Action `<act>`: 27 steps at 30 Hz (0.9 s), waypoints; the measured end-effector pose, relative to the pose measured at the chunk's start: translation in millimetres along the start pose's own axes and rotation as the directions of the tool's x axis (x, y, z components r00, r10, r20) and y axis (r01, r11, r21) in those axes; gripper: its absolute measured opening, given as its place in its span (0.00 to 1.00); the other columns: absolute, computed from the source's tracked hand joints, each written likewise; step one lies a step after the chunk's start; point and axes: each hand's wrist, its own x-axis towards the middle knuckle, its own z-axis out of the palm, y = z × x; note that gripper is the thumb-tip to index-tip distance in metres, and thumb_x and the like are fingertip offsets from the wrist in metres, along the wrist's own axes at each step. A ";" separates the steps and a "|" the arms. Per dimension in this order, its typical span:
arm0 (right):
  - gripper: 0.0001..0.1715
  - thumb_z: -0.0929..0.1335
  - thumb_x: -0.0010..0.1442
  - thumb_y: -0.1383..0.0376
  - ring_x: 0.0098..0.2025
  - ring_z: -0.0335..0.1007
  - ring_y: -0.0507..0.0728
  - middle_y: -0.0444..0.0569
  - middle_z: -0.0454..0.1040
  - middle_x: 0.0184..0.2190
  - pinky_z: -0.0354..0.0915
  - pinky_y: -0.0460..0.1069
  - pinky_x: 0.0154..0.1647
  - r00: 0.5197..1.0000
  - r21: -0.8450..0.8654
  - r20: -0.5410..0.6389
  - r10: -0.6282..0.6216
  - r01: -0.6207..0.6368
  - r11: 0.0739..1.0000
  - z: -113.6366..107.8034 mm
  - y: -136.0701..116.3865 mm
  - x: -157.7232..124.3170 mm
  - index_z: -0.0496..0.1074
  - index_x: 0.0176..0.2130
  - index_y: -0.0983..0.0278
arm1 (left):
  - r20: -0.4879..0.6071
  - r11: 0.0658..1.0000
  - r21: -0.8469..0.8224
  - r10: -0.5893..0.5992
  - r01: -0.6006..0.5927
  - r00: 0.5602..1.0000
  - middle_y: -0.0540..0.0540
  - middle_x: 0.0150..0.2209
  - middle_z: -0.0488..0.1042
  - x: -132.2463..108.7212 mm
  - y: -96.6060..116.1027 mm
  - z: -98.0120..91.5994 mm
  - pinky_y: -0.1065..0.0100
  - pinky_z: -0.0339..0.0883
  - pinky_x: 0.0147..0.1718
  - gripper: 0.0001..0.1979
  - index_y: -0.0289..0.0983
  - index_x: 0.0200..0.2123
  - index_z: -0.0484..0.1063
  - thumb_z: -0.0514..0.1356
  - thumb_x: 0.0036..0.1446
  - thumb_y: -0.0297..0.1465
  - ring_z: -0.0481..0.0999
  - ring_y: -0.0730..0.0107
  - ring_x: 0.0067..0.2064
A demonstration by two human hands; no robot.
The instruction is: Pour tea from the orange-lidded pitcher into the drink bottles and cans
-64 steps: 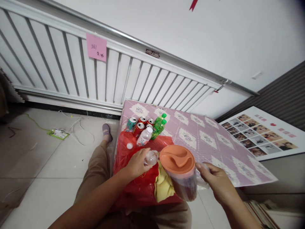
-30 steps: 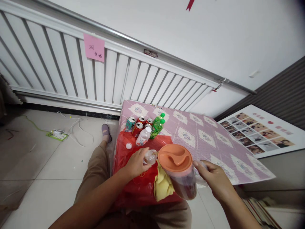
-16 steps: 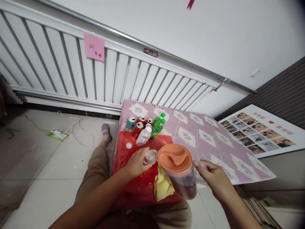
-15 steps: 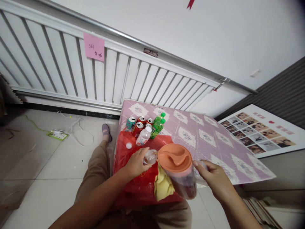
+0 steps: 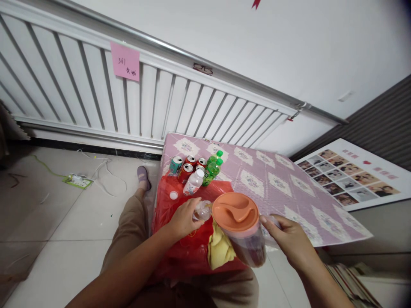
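Observation:
My right hand (image 5: 285, 241) grips the handle of a clear pitcher (image 5: 248, 244) with an orange lid (image 5: 236, 211) and dark liquid inside, tilted toward my left. My left hand (image 5: 183, 219) is closed round a small clear open bottle (image 5: 203, 210), its mouth right beside the pitcher's spout. Both are held over a red plastic bag (image 5: 173, 205) on the near corner of a table with a pink patterned cloth (image 5: 276, 179). A yellow cloth (image 5: 220, 250) lies under the pitcher. A white bottle cap (image 5: 174, 195) rests on the bag.
At the table's far left corner stand several drink cans (image 5: 186, 167), two green bottles (image 5: 212, 168) and a white labelled bottle (image 5: 193, 183). A slatted white wall panel with a pink note (image 5: 125, 61) is behind. A power strip (image 5: 78, 181) lies on the tiled floor. A photo board (image 5: 349, 175) leans at right.
Both hands keep the bottle and the pitcher almost still; the pitcher has shifted very slightly left and up since the oldest frame.

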 end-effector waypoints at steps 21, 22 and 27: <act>0.33 0.69 0.45 0.36 0.22 0.62 0.54 0.44 0.67 0.17 0.62 0.47 0.23 1.000 -0.033 -0.027 -0.011 0.010 0.999 0.8 -6.5 2.0 0.69 0.18 0.62 | -0.013 1.000 0.006 0.010 -0.010 1.000 0.38 0.59 0.68 -0.4 -3.2 1.5 0.51 0.65 0.58 0.39 0.42 0.62 0.57 0.69 0.48 0.30 0.70 0.51 0.59; 0.33 0.69 0.46 0.36 0.22 0.62 0.54 0.44 0.67 0.17 0.61 0.47 0.23 1.000 -0.040 -0.022 -0.019 0.018 0.999 0.6 -6.4 2.1 0.70 0.18 0.62 | -0.014 1.000 0.004 0.009 -0.009 1.000 0.38 0.59 0.68 -0.4 -3.2 1.5 0.51 0.65 0.57 0.39 0.42 0.62 0.57 0.69 0.48 0.30 0.70 0.51 0.58; 0.33 0.68 0.48 0.36 0.22 0.62 0.53 0.44 0.66 0.17 0.61 0.46 0.23 0.999 -0.049 -0.006 -0.034 0.033 0.998 0.4 -4.9 3.0 0.70 0.19 0.62 | -0.011 1.000 0.002 0.004 -0.004 1.000 0.37 0.59 0.69 -0.1 -2.9 1.4 0.51 0.66 0.57 0.39 0.40 0.62 0.57 0.69 0.48 0.30 0.71 0.50 0.58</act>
